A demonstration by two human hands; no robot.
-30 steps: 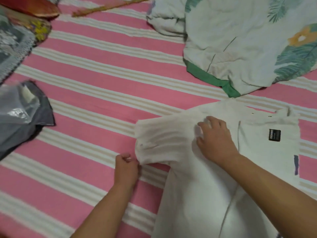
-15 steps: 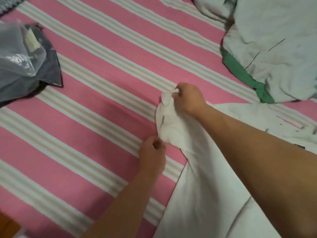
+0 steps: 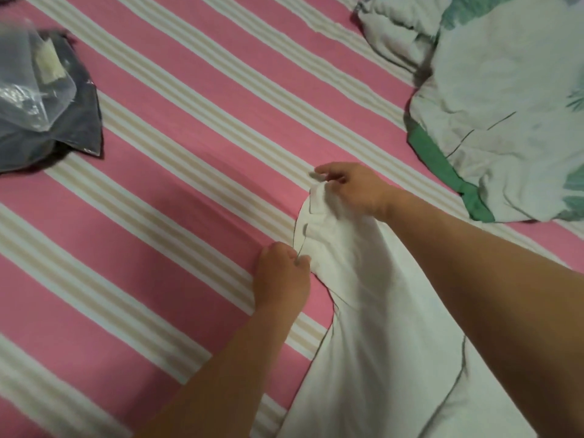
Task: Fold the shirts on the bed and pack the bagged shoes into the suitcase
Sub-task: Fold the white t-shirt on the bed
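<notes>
Head camera is looking down on a bed (image 3: 177,128) covered in a pink sheet with white and beige stripes. A white shirt (image 3: 373,311) is lying on the near right part of the bed, its body running off toward the near edge, and its sleeve end is being lifted off the sheet between two hands. The right hand (image 3: 350,188) is reaching across from the right side and pinching the far corner of the sleeve cuff between thumb and fingertips, with the forefinger sticking out past the cloth. The left hand (image 3: 281,276) is coming up from the near edge with its fingers curled, gripping the near corner of the same cuff at the seam. The cloth between the two hands is hanging in loose folds rather than lying flat, and the right forearm is crossing over the shirt's body.

At the far left edge of the bed a dark grey bag (image 3: 72,128) is sitting, with a crumpled clear plastic bag (image 3: 34,90) resting on top of it; what is inside them is too blurred to tell. At the far right corner a rumpled quilt (image 3: 505,121) is lying, pale with a leaf print and a green border, well apart from the shirt and from both hands.
</notes>
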